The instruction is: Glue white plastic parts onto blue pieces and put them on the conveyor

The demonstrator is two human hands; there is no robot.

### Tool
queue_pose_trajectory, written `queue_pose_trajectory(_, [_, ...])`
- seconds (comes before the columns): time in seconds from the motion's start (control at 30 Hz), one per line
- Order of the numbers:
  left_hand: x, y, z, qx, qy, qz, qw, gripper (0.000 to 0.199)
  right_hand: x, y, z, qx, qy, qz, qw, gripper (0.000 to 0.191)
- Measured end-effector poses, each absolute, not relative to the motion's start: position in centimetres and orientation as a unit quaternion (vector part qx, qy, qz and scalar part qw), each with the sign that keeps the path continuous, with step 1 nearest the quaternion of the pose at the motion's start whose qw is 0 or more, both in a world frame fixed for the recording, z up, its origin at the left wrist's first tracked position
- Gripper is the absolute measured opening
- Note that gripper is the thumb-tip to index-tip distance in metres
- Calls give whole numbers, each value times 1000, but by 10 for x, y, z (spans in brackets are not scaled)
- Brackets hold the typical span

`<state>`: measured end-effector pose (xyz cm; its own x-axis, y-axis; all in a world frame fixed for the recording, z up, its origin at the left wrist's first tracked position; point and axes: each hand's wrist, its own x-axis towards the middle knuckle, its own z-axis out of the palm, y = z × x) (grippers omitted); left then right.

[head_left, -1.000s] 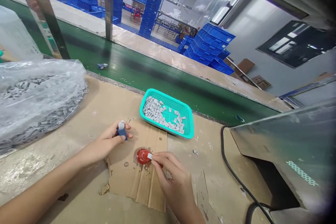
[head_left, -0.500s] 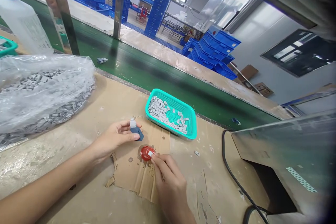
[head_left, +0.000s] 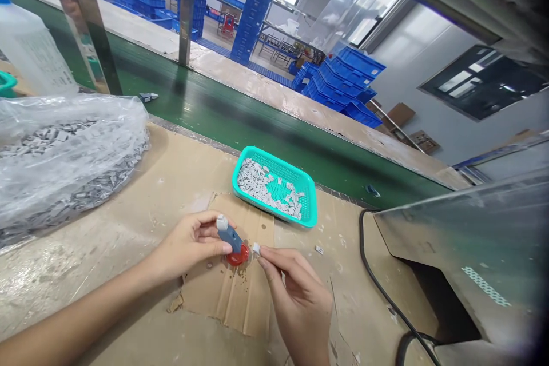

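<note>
Down to the red dish (head_left: 237, 260) comes the blue-grey part (head_left: 230, 237), its lower end over the dish — whether touching, I cannot tell — pinched between thumb and fingers of the left hand (head_left: 193, 240). Worn cardboard (head_left: 231, 300) lies under the dish on a stained tan tabletop (head_left: 171, 177). From the dish, a teal basket (head_left: 313, 206) of pale pieces (head_left: 253, 180) sits at one o'clock, a clear bag (head_left: 68, 174) of grey pieces (head_left: 51, 138) at ten, a loose piece (head_left: 319, 250) at three. Beyond runs a green belt (head_left: 274, 132); blue crates (head_left: 341, 80) stand in the room at one o'clock. Against half a second ago, the right hand (head_left: 300, 294), thumb and forefinger pinching a small white piece (head_left: 256, 248), has drawn off the dish toward three o'clock, and belt parts (head_left: 372, 190) have slid toward nine.
</note>
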<state>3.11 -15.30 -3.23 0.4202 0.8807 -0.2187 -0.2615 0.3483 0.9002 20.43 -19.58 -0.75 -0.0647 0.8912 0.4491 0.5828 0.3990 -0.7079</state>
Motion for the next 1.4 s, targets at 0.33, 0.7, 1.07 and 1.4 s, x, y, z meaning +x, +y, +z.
queue_pose_trajectory(0.33, [38, -160, -31, 406, 319, 404, 755, 23, 194, -196, -8, -503, -727, 166, 438, 17])
queue_pose_trajectory(0.7, [41, -166, -28, 347, 316, 444, 764, 29, 189, -198, -6, -484, -789, 33, 378, 29])
queue_pose_trajectory(1.07, [45, -167, -24, 272, 336, 459, 776, 51, 190, -200, -4, -433, -536, 451, 568, 19])
queue_pose_trajectory(1.4, [39, -165, -22, 210, 267, 484, 806, 43, 193, -199, 2, -301, -106, 740, 592, 24])
